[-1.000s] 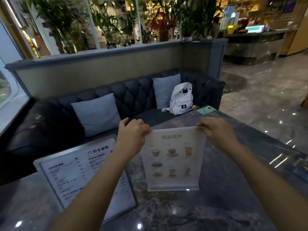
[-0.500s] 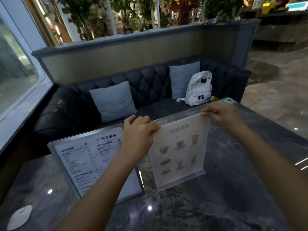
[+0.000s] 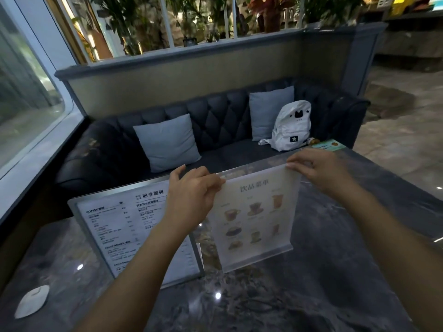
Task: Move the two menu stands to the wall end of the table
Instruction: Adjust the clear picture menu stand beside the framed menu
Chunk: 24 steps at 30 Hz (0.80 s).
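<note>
Nearest, tabletop [image 3: 323, 295]: dark marbled stone, glossy, with light glints; a small white oval object [image 3: 32, 300], unidentified, lies at its near left corner

Left hand [image 3: 191, 195]: fingers pinched together on the upper left corner of the drinks menu stand [image 3: 257, 219]. Right hand [image 3: 318, 168]: fingertips closed on the upper right corner of the same stand

Drinks menu stand: clear acrylic, upright, tilted slightly, held at mid-table; whether its base touches the tabletop cannot be told. Heading in Chinese characters, too soft to read with certainty; below it, pictured cups and drinks in rows

Framed menu stand [image 3: 134, 236]: metal-edged, leaning back, just left of the first, untouched. Legible: "COFFEE", "SPECIAL", "FRUIT DRINKS", a Chinese title; prices too small to read

Step judged: first stand in carriage, second waiting. The window ledge at left is probably the wall end; next move calls for a level two-handed carry past the framed stand and a flat set-down

Further: green card [image 3: 329, 145] at far table edge, print unreadable; tufted sofa [image 3: 215, 121]; white backpack [image 3: 292, 127] bearing a black cat face and a star patch
</note>
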Tool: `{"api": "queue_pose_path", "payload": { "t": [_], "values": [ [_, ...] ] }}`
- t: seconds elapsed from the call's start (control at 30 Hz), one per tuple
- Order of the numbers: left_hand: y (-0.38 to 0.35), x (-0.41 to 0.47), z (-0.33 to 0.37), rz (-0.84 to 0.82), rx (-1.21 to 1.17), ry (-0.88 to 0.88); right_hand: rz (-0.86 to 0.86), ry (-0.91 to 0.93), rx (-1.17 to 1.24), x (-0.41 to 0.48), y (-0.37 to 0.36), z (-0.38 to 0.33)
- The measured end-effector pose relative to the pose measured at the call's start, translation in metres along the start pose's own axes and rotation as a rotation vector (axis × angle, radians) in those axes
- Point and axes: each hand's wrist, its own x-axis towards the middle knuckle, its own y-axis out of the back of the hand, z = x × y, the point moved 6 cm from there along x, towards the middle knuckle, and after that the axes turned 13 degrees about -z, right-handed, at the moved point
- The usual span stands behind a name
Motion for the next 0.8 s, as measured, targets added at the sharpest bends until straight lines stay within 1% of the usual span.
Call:
{"api": "queue_pose_path", "payload": {
  "t": [0.13, 0.27, 0.47, 0.8],
  "values": [
    [0.006, -0.003, -0.003, -0.005, -0.019, -0.012, 0.022, 0.007, -0.074, 0.001, 0.003, -0.014],
    [0.020, -0.005, -0.017, 0.008, -0.114, -0.031, 0.031, 0.064, -0.131, 0.009, 0.004, -0.039],
    [0.043, -0.019, -0.060, 0.036, -0.145, 0.054, -0.027, 0.117, -0.104, 0.029, -0.012, -0.084],
    [0.080, -0.063, -0.143, 0.096, -0.006, 0.204, -0.171, 0.203, -0.102, 0.068, -0.078, -0.165]
  ]
}}
